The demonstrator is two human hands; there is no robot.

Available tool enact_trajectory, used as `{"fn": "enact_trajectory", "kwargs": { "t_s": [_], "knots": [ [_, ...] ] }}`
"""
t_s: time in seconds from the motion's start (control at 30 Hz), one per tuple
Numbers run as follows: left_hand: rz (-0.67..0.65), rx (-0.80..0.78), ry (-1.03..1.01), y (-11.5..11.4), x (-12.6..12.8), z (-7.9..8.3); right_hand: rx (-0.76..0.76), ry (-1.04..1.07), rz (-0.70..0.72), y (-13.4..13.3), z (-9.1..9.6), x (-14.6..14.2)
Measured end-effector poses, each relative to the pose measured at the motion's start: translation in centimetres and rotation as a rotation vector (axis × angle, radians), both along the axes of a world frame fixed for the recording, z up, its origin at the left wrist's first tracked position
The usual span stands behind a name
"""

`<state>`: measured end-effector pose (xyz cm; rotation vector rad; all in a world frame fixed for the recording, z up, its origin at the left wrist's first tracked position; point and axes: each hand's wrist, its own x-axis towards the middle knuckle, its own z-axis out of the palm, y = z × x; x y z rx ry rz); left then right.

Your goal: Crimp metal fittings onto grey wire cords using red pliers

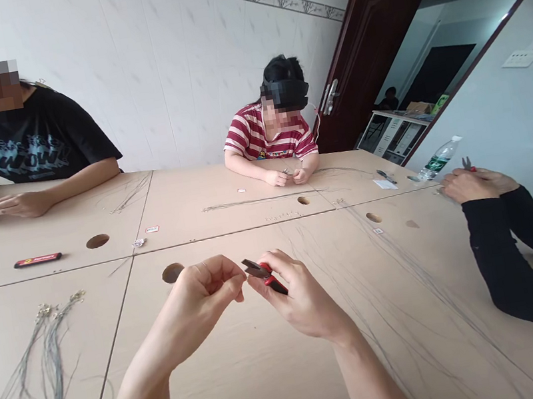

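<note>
Around the wide light-brown wooden table (251, 357) four people sit, and it is the biggest thing in the room. At its far side a person in a red and white striped shirt (266, 135) leans on both arms; at its far left corner sits a person in a black printed T-shirt (36, 151); at its right edge rest two forearms in black sleeves (507, 249).

On the left part of the table lies a long bundle of thin grey wires (43, 356) with small metal ends. Near the right far corner of the table lies a clear plastic water bottle (437, 160) on its side. On the left far part of the table lies a flat black and red bar (37, 261). Round holes in the table top show too; one round hole (172, 272) is just beyond the left hand.

Above the near middle of the table the person's two hands meet. The left hand (207, 290) is closed, its thumb and fingers pinched together; what it pinches is too small to tell. The right hand (296, 292) grips small pliers with red handles (264, 274), and the dark tip points to the left fingertips, almost touching them.
</note>
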<state>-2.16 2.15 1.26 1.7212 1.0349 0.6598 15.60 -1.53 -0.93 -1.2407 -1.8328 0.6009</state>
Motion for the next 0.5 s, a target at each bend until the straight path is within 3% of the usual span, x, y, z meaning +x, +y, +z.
{"fn": "enact_trajectory", "kwargs": {
  "t_s": [0.27, 0.5],
  "knots": [
    [0.001, 0.004, -0.002, -0.18, 0.06, 0.20, -0.006, -0.010, 0.010, 0.02, -0.01, 0.04],
    [0.091, 0.021, 0.040, -0.07, -0.07, 0.54, -0.006, -0.030, -0.058, 0.29, -0.08, 0.14]
  ]
}}
